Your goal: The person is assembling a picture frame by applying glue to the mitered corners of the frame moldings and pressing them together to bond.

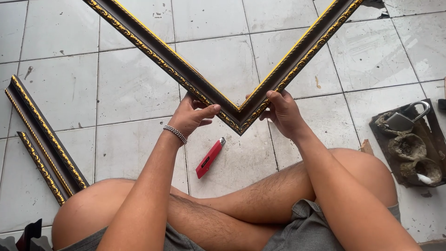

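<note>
Both hands, left hand (pixel 189 116) and right hand (pixel 282 110), apparently pinch the frame corner (pixel 238 122) between thumb and fingers.

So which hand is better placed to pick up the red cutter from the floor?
Probably the left hand. The red cutter lies on the tiles just below it, closer than to the right hand. Both hands grip the frame corner, so the right could keep holding.

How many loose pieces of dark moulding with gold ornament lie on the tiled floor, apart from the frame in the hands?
2: a long dark moulding strip with gold ornament on the left, and a shorter dark gold-trimmed strip beside it, nearer the knee. Others may lie outside the view.
</note>
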